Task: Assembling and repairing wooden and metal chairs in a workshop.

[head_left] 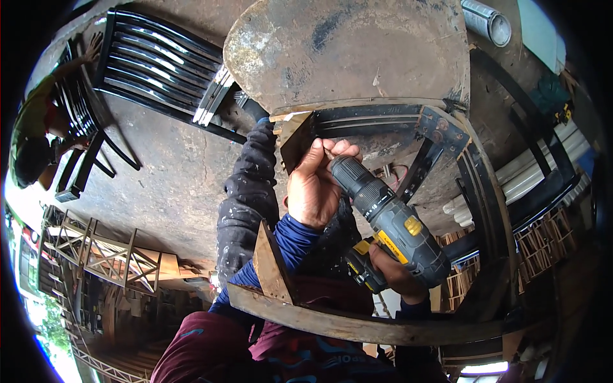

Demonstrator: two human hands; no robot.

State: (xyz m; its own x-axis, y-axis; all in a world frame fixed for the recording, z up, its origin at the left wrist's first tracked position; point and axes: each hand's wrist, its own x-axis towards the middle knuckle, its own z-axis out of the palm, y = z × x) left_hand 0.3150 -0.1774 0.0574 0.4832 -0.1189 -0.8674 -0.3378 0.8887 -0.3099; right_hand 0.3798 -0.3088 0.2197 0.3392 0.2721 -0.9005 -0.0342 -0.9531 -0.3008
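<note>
Gripping the drill (415, 239), the right hand (391, 269) curls closed; the left hand (315, 190) pinches, nearly closed, at the drill's tip.

Drill (408, 230): black and dark grey — yellow panels
Wooden frame (370, 119): black, brown edges
Sleeve (300, 247): blue
Trousers (246, 191): black — white flecks
Shirt (198, 351): maroon
Slatted back (156, 70): black
Co-worker's top (35, 112): green, perhaps; dim there

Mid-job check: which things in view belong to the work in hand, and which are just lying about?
In the job:
Drill, gripped by the right hand
Left hand, at the drill's tip
Frame, its far left end beside that tip

Apparently just lying about:
Slatted panel, upper left
Can, upper right
</note>
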